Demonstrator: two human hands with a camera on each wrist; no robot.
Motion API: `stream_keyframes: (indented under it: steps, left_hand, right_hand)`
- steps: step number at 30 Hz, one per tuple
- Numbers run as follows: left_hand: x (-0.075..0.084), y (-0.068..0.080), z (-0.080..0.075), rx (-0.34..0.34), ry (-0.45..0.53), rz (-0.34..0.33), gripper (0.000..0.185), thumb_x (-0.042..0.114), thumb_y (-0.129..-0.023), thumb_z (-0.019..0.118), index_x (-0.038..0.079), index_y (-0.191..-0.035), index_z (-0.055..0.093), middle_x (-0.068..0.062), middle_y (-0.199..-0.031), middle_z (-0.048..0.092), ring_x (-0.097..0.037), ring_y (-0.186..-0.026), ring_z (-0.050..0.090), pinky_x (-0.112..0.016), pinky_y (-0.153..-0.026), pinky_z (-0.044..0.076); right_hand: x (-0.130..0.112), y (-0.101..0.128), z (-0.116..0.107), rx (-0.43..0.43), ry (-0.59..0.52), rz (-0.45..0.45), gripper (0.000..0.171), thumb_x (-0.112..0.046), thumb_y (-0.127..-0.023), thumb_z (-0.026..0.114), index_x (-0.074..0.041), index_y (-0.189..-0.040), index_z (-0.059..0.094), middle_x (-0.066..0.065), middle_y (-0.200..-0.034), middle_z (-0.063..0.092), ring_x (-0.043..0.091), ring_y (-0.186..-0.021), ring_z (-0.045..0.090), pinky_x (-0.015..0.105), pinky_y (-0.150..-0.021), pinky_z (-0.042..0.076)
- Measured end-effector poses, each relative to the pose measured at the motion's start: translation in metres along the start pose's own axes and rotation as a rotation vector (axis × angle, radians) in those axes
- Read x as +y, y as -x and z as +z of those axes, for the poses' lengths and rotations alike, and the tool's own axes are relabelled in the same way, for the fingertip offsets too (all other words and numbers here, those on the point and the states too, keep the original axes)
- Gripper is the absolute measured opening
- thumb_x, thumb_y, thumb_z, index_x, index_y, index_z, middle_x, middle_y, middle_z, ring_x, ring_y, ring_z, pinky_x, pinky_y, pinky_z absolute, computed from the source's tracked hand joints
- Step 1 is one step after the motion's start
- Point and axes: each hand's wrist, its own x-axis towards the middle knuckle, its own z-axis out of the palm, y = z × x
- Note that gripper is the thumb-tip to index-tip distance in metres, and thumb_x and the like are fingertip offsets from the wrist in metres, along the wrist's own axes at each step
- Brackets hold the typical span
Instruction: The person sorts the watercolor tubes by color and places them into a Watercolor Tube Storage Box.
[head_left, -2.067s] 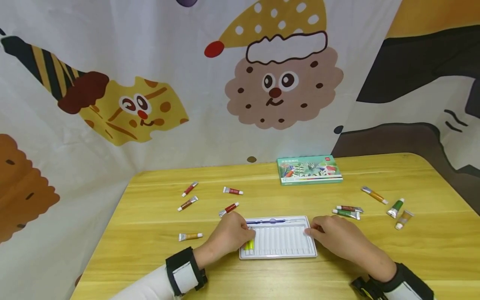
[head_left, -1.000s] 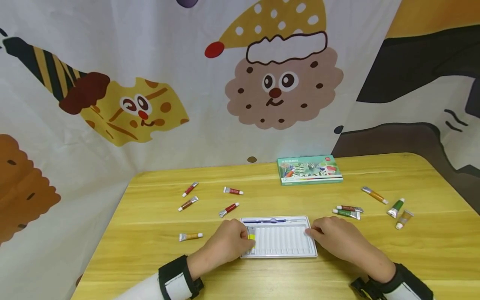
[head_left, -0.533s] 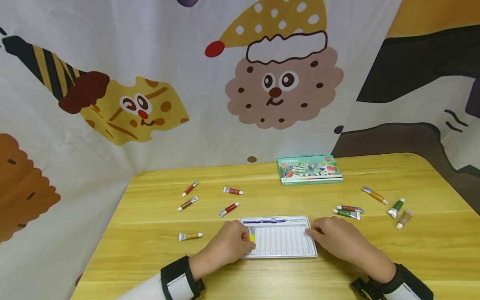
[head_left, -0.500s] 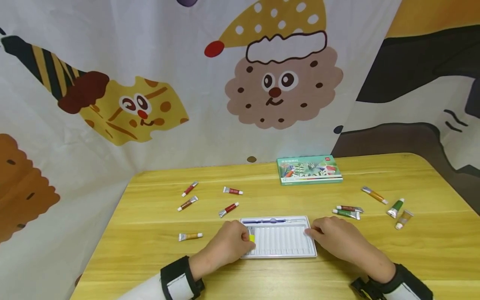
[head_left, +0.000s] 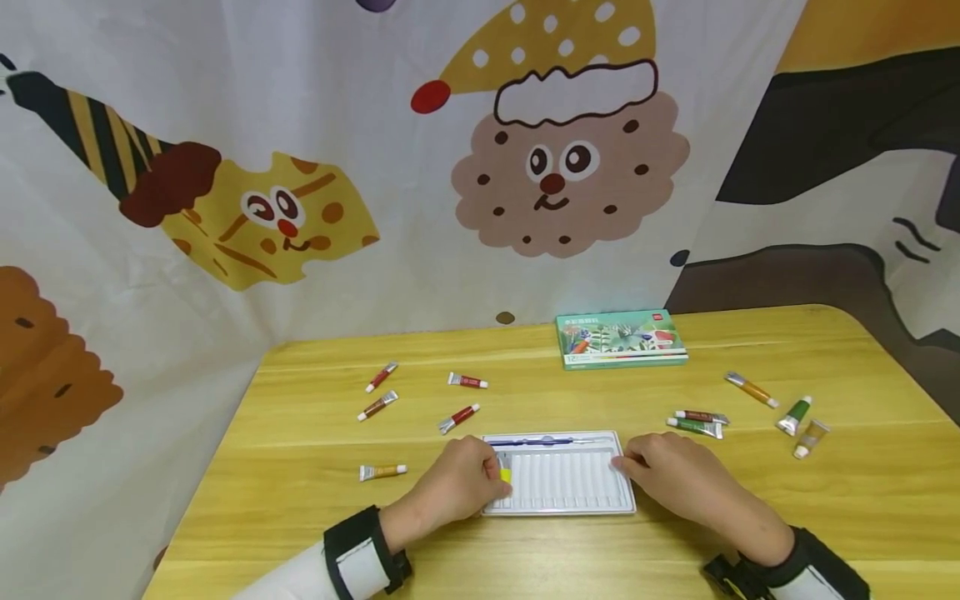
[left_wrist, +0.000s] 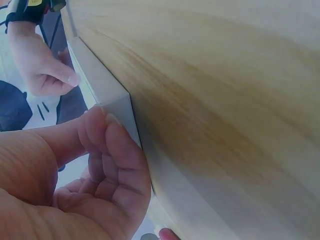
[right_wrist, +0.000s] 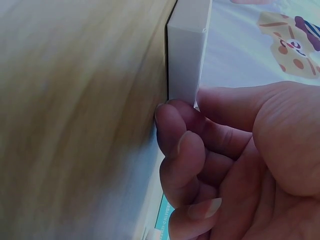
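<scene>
Left hand [head_left: 457, 485] and right hand [head_left: 667, 477], fingers curled, grip the left and right ends of a white paint-tube tray [head_left: 564, 481] on the counter [head_left: 300, 467]; yellow tube [head_left: 505, 475] in the tray's leftmost slot.

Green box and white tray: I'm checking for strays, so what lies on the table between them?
Nothing: in the head view, bare table separates the green box from the white tray.

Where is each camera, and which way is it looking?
Head: worn up high, looks down at the white tray on the yellow table; left hand and right hand show.
Left wrist: low beside the tray's corner; curled fingers show.
Right wrist: low at the tray's other end; fingers show.
Shared: all three show the tray.
</scene>
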Motion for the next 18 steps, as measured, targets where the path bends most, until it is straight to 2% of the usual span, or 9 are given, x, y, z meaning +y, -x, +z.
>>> stream_keyframes:
  steps: [7,11,15,18]
  left_hand:
    - [-0.005,0.002,0.001,0.017,-0.017,0.040,0.034,0.014,-0.089,0.084,0.014,-0.063,0.062,0.005,-0.064,0.054,-0.007,-0.055,0.049,-0.023,-0.050,0.036]
    - [-0.011,0.006,0.001,0.025,0.009,0.063,0.034,0.017,-0.092,0.081,0.016,-0.064,0.063,0.008,-0.062,0.051,-0.005,-0.054,0.045,-0.022,-0.050,0.034]
    - [-0.016,0.012,-0.003,0.079,-0.014,0.084,0.030,0.017,-0.093,0.080,0.018,-0.067,0.064,0.011,-0.060,0.049,-0.004,-0.052,0.043,-0.022,-0.050,0.033]
    - [-0.019,0.015,-0.009,0.152,-0.081,0.114,0.022,0.014,-0.093,0.079,0.018,-0.074,0.067,0.012,-0.062,0.051,-0.004,-0.055,0.044,-0.022,-0.052,0.035]
  right_hand:
    - [0.000,0.000,0.000,-0.003,0.002,0.000,0.029,-0.027,-0.101,0.071,-0.018,-0.076,0.061,-0.003,-0.063,0.046,0.013,-0.058,0.043,0.028,-0.056,0.030]
    - [0.000,0.000,0.000,0.000,0.005,-0.005,0.027,-0.026,-0.101,0.071,-0.018,-0.077,0.062,-0.003,-0.063,0.046,0.013,-0.058,0.043,0.028,-0.056,0.030]
    - [0.000,0.000,0.001,0.007,0.011,-0.010,0.028,-0.026,-0.101,0.071,-0.018,-0.076,0.062,-0.003,-0.063,0.046,0.013,-0.058,0.042,0.028,-0.056,0.030]
    - [0.001,0.000,0.001,0.007,0.012,-0.009,0.027,-0.026,-0.101,0.071,-0.018,-0.077,0.063,-0.003,-0.063,0.047,0.013,-0.058,0.043,0.029,-0.057,0.031]
